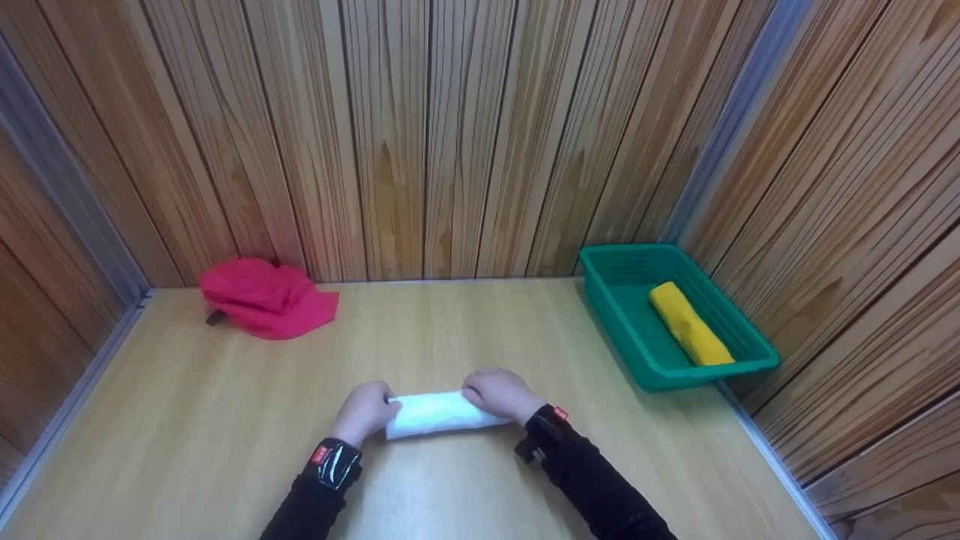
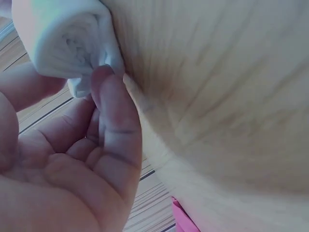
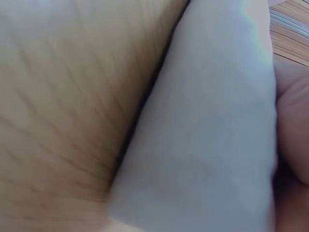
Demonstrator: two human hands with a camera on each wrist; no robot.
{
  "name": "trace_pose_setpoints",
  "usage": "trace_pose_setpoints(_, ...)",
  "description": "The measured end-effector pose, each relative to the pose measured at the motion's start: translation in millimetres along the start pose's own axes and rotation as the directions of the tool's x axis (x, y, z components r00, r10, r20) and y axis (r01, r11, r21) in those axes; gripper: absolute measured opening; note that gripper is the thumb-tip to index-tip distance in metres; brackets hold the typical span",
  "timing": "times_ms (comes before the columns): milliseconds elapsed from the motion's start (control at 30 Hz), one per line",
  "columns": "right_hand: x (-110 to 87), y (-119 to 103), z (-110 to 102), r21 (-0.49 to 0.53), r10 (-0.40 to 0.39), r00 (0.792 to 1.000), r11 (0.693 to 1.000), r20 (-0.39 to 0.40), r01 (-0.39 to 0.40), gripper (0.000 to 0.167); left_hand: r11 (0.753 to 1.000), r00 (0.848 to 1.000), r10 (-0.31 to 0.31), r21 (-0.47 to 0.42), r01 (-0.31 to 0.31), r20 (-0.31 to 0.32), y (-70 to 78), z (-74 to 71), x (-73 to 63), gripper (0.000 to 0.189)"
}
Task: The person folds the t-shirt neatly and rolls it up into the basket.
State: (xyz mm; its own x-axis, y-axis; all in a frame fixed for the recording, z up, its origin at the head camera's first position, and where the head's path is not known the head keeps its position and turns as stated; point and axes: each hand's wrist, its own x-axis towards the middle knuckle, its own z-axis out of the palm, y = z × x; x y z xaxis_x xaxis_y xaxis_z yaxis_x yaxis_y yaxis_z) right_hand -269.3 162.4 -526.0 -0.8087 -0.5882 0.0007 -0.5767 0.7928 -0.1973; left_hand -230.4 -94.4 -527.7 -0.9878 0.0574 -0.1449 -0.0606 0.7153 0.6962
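A white cloth (image 1: 435, 415) rolled into a cylinder lies crosswise on the table near the front. At its left end my left hand (image 1: 365, 411) pinches the roll. The left wrist view shows the spiral layers of the roll's end (image 2: 77, 46), with a fingertip and thumb against its edge. My right hand (image 1: 501, 392) grips the right part of the roll from its far side, with curled fingers. In the right wrist view the white cloth (image 3: 207, 125) fills the middle, and only part of the fingers (image 3: 295, 128) shows at the right edge.
A green basket (image 1: 611, 322) stands at the back right against the wall, with a yellow rolled cloth (image 1: 690, 324) inside. At the back left a crumpled red cap (image 1: 262, 296) rests on the wooden table (image 1: 187, 435). Wood-panelled walls (image 1: 390, 150) enclose the table's back and sides.
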Motion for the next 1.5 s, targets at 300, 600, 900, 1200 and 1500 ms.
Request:
trace_pose_setpoints(300,-3.8,-19,-5,-0.049,-0.065,0.995,0.997,-0.070,0.061,0.054,0.999,1.000,0.004,-0.043,-0.003,0.010,-1.9,0.1,0.2,0.011)
trace_pose_setpoints(600,-7.8,-31,9,-0.225,-0.114,0.993,0.968,0.012,0.114,0.082,0.998,0.998,0.064,-0.013,-0.064,-0.022,-5.6,2.6,-0.1,0.011)
trace_pose_setpoints(900,-3.7,-35,12,-0.205,-0.060,0.997,0.976,0.058,0.070,0.073,0.999,0.999,0.040,-0.036,-0.041,-0.018,-6.7,2.5,0.7,0.012)
trace_pose_setpoints(1200,-4.7,-35,15,-0.229,-0.071,0.996,0.970,0.053,0.082,0.061,0.999,0.999,0.030,-0.033,-0.030,-0.012,-5.9,2.6,-0.5,0.013)
trace_pose_setpoints(1500,-11.2,-29,11,-0.192,-0.078,0.996,0.978,0.049,0.086,0.051,0.999,0.999,0.036,-0.028,-0.037,-0.026,-6.5,1.8,-5.7,0.014)
